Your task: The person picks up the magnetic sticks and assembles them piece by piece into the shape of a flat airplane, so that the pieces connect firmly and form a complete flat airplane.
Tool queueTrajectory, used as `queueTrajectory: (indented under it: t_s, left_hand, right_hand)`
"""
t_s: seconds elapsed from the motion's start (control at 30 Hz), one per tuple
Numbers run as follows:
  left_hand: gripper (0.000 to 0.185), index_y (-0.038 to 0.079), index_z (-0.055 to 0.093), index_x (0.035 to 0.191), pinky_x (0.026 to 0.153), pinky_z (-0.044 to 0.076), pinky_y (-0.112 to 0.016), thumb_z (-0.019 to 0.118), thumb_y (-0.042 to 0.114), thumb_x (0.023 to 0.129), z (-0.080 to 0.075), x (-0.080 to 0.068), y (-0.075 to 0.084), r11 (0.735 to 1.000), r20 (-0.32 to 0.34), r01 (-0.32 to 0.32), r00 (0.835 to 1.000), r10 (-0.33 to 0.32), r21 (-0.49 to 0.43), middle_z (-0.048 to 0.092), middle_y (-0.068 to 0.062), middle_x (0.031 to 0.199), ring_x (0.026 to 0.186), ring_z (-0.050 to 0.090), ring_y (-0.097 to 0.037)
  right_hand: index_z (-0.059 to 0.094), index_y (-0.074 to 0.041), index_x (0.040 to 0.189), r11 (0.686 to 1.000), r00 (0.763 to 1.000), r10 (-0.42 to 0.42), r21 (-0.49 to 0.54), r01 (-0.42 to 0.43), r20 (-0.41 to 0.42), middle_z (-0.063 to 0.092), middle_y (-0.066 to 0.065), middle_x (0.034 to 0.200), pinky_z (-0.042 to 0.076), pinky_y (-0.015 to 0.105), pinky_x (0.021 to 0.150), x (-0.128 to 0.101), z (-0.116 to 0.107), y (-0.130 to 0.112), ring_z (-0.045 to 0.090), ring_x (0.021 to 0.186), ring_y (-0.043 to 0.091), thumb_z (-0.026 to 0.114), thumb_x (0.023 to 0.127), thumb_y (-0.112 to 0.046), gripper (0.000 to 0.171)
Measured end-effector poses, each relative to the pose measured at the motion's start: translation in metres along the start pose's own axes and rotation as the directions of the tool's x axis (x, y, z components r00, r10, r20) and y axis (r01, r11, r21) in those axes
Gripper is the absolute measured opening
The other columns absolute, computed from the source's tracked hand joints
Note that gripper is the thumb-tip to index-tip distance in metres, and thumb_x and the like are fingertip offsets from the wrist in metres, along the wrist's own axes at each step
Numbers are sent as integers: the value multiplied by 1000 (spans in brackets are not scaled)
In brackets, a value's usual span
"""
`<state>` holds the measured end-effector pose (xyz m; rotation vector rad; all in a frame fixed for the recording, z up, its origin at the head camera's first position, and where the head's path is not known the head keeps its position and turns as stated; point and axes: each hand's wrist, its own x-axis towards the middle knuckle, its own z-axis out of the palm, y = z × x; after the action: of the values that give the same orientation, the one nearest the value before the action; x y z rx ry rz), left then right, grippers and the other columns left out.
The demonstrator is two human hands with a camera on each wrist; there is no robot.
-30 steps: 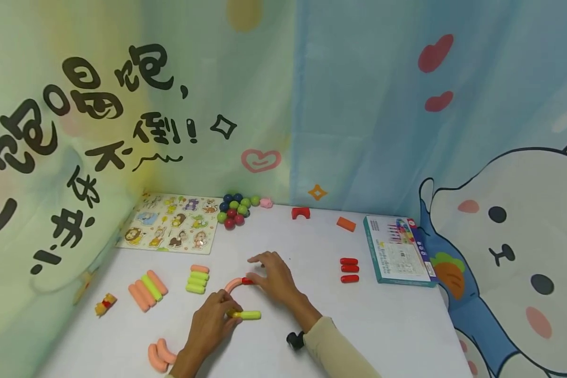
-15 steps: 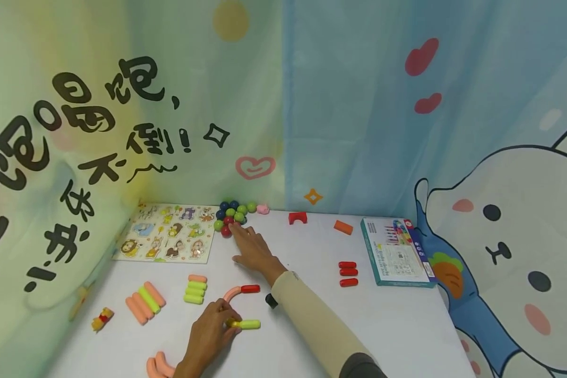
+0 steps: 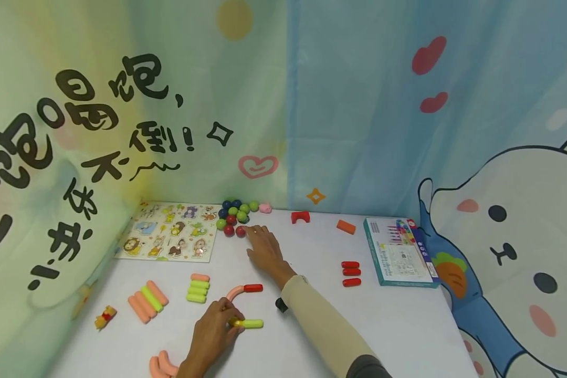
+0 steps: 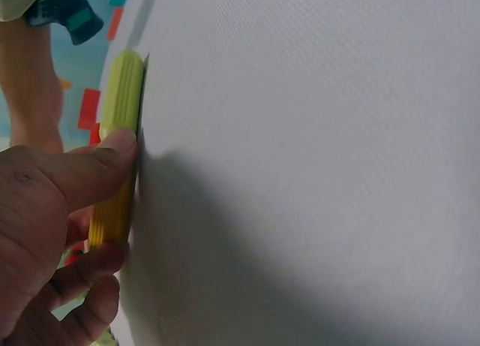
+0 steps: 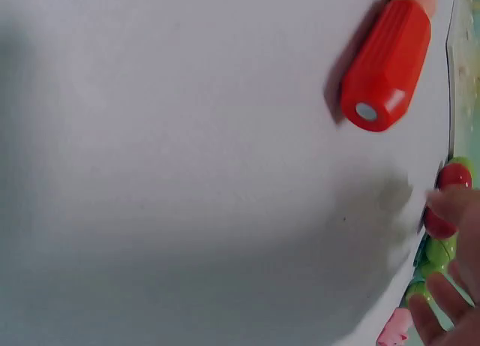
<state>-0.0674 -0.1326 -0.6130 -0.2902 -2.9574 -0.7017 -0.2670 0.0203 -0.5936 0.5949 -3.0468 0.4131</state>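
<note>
My left hand [image 3: 216, 328] pinches one end of a yellow-green stick [image 3: 252, 324] lying on the white table [image 3: 406, 325]; the thumb presses its side [image 4: 120, 147] in the left wrist view. Just beyond lies a pink curved piece [image 3: 234, 292] joined to a red stick [image 3: 253, 287], also [image 5: 386, 64]. My right hand [image 3: 263, 248] reaches far forward with straight fingers. Its fingertips [image 5: 454, 211] touch a red ball [image 3: 240, 231] at the edge of a cluster of blue, green and red balls [image 3: 233, 212].
An animal puzzle board [image 3: 172, 231] lies at the back left, a teal box [image 3: 399, 252] at the right. Three red sticks [image 3: 350, 273], a red arch block [image 3: 300, 216] and an orange block [image 3: 346, 227] lie between. Pink and green sticks [image 3: 147, 300], [image 3: 197, 287] sit left.
My right hand left the red stick, reached to the ball cluster, then drew back a little with a red ball beside its fingertips. The left hand kept its hold.
</note>
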Motion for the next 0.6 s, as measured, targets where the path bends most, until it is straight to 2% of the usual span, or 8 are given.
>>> queueTrajectory:
  t_s: [0.1,0.17,0.23,0.37,0.47,0.6]
  left_hand:
    - [23,29,81,89,68,48,-23,98,26,75,0,1,1,1000,10,-6,1000,6,-1,61,14,100,89,54,-4]
    - [23,29,81,89,68,48,-22,98,26,74,-1,1,1,1000,15,-8,1000,8,0,61,14,100,89,54,-4]
    - [22,29,81,89,67,47,-22,98,28,74,-2,1,1,1000,17,-11,1000,11,1,62,14,99,89,53,-4]
    - [24,30,81,89,64,45,-21,98,34,73,-5,5,1,1000,-6,-10,1000,10,-14,64,14,98,88,52,-5]
    - [26,29,82,93,65,44,-23,98,35,74,-6,15,2,1000,-65,2,998,-4,-29,67,11,96,87,52,-8]
    - [34,24,82,104,74,48,-32,98,30,75,-3,36,7,1000,-163,-16,987,13,-20,69,4,96,89,55,-14]
  right_hand:
    - [36,-25,167,999,998,-30,27,28,61,39,1,172,45,43,119,-5,1,4,46,151,24,77,99,-28,79]
    - [35,-26,167,998,995,-49,34,46,91,34,1,174,43,44,121,-7,1,4,44,153,24,75,100,-30,78]
    - [45,-24,162,998,996,-47,50,44,72,43,1,169,45,43,119,-9,1,4,48,149,24,75,100,-31,69]
    - [62,-20,144,994,1000,-1,109,3,-20,62,2,149,50,37,113,-13,1,3,58,133,22,78,99,-30,49]
    - [64,-21,143,992,999,10,126,-4,-41,64,1,145,51,36,111,-16,2,5,59,130,20,78,98,-29,47]
    - [67,-23,141,989,999,8,148,-3,-31,67,2,140,54,35,107,-23,5,9,60,125,20,77,99,-25,43]
